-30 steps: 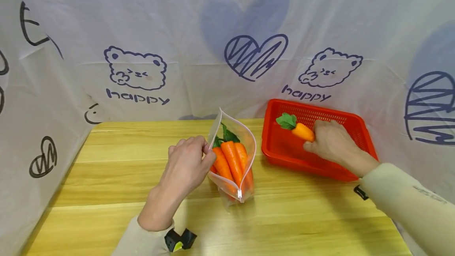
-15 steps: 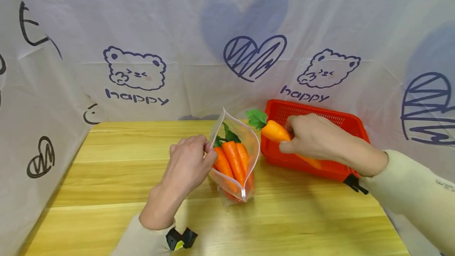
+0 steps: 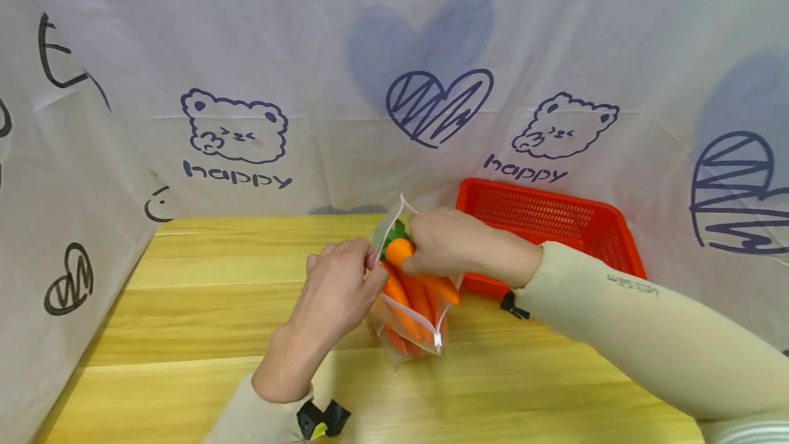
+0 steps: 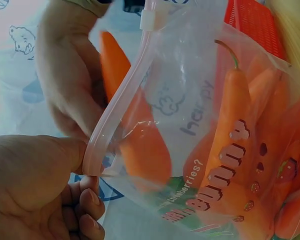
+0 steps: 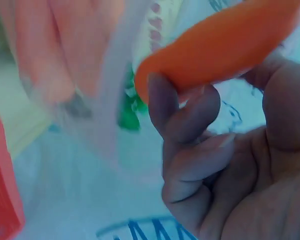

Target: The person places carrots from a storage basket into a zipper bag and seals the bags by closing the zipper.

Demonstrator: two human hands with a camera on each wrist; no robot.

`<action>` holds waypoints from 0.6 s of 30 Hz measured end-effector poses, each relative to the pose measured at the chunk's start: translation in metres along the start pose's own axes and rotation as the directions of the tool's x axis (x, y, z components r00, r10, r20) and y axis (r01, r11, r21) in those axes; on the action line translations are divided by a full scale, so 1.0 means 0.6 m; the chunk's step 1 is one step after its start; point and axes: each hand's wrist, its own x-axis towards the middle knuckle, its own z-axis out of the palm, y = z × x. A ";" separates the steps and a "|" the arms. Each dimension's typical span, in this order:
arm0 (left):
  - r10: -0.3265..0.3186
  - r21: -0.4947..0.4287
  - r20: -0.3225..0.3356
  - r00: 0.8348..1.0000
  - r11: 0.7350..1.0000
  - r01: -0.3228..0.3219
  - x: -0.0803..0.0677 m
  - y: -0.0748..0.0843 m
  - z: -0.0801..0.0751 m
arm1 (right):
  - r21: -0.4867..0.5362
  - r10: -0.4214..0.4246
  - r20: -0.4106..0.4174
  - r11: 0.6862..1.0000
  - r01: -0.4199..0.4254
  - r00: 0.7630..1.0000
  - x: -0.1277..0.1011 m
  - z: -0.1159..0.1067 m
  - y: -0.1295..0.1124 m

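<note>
My left hand (image 3: pixel 342 283) pinches the left rim of a clear zip bag (image 4: pixel 185 125) between thumb and fingers, and the mouth of the bag gapes. Several orange carrots (image 4: pixel 232 130) are inside, seen through the printed plastic. My right hand (image 3: pixel 446 242) grips one more carrot (image 5: pixel 215 50) with curled fingers. That carrot's leafy green top (image 3: pixel 397 230) and thick end are within the bag's mouth, while its tapered tip sticks out toward the lower right in the head view. A white slider (image 3: pixel 437 340) sits at the near end of the zip.
Behind and right of the bag stands a red plastic basket (image 3: pixel 629 245) with perforated walls, partly covered by my right forearm. The wooden table (image 3: pixel 203 321) lies below, with a printed white cloth (image 3: pixel 333 88) hanging behind it.
My right hand has carried the carrot left from over the red basket to the bag's mouth. The left hand keeps its pinch and has shifted slightly right with the bag.
</note>
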 end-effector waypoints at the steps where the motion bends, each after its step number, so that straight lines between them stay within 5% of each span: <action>1: 0.000 0.000 -0.004 1.000 1.000 0.000 0.000 -0.001 0.000 | -0.007 0.003 -0.021 1.000 -0.003 1.000 0.010 0.010 -0.005; 10: -0.029 -0.023 -0.007 1.000 0.999 0.029 -0.003 -0.013 -0.003 | -0.095 -0.040 -0.141 0.995 0.027 0.989 0.028 0.070 -0.029; 18: -0.067 -0.037 0.005 0.998 0.997 0.067 -0.009 -0.028 -0.007 | 0.006 0.145 -0.303 0.989 -0.150 0.942 -0.051 0.060 0.012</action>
